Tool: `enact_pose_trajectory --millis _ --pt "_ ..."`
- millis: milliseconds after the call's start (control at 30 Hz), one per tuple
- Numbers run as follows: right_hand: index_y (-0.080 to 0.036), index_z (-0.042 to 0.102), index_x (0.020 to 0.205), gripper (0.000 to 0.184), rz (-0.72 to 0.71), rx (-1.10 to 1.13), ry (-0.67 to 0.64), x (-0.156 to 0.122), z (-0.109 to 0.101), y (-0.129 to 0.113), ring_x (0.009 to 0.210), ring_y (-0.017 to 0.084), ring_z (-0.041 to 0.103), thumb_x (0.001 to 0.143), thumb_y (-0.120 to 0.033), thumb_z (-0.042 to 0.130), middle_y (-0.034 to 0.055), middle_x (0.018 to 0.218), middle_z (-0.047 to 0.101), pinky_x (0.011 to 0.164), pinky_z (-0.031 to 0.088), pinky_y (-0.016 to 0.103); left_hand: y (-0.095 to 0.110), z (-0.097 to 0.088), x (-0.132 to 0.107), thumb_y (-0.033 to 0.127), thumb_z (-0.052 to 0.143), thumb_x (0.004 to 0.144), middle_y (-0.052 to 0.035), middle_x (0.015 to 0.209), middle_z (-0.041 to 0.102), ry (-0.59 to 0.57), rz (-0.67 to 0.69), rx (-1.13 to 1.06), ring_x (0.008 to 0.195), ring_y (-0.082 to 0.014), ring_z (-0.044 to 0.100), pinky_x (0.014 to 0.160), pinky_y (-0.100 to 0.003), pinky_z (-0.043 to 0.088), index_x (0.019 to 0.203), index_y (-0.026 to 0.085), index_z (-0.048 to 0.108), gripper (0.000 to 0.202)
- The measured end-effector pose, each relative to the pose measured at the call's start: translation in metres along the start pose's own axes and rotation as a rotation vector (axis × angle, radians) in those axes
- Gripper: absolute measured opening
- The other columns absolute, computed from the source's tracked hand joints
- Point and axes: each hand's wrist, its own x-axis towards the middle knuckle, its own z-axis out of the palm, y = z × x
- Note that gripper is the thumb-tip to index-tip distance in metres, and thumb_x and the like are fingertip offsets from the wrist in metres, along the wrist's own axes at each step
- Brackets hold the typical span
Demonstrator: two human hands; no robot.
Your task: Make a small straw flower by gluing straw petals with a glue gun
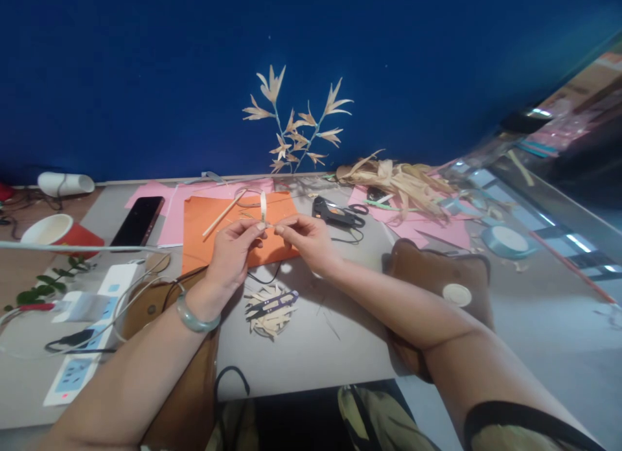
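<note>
My left hand and my right hand meet above an orange sheet, fingertips pinched together. Between them they hold a thin pale husk strip that stands upright from the left fingers. A jade bangle circles my left wrist. A thin wooden stick lies on the orange sheet just left of the strip. Below my hands, small thread snips rest on a pile of husk offcuts.
A black phone and red paper cup sit at left, with a power strip and cables. A black glue gun, dried husks, pink paper, a tape roll and brown pouch lie right. A husk-leaf sprig stands against the blue wall.
</note>
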Motion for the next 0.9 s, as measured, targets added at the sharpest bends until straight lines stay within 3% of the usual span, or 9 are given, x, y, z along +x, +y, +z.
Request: enact_pose_trajectory --millis 200,333,533,900 --pt "-0.017 0.067 0.072 0.021 0.009 0.01 -0.009 0.0018 -0.0024 -0.0014 0.05 0.008 0.049 0.075 -0.038 0.071 -0.0001 0.066 0.064 0.052 0.041 0.024 0.001 0.0012 -0.0011 0.027 0.079 0.058 -0.0008 0.067 0.066 0.018 0.006 0.035 0.058 -0.0086 0.055 0.057 -0.021 0.044 0.07 0.015 0.07 0.018" --pt "-0.017 0.066 0.07 0.024 0.034 0.0 -0.003 0.0035 -0.004 -0.005 0.049 0.007 0.049 0.077 -0.04 0.068 -0.0001 0.067 0.064 0.052 0.039 0.023 0.0026 0.0022 -0.0018 0.028 0.078 0.059 -0.0039 0.082 0.07 0.0 -0.002 0.05 0.06 -0.0081 0.056 0.058 -0.022 0.045 0.072 0.015 0.071 0.02" --pt "-0.016 0.065 0.068 0.024 0.071 -0.026 0.018 0.0047 -0.0055 -0.0079 0.05 0.006 0.046 0.079 -0.037 0.064 -0.0012 0.064 0.061 0.051 0.036 0.022 0.0032 0.0012 -0.003 0.028 0.078 0.06 -0.0003 0.061 0.063 -0.024 -0.018 0.064 0.06 -0.0104 0.057 0.058 -0.022 0.045 0.069 0.016 0.07 0.017" --pt "-0.017 0.066 0.069 0.023 0.086 0.075 -0.024 0.0037 -0.0045 -0.0057 0.052 0.007 0.047 0.07 -0.038 0.074 -0.0015 0.065 0.061 0.05 0.038 0.022 0.0003 -0.0002 -0.003 0.028 0.078 0.061 0.0003 0.059 0.062 -0.049 -0.004 0.154 0.056 -0.0089 0.053 0.055 -0.021 0.042 0.068 0.015 0.071 0.016"
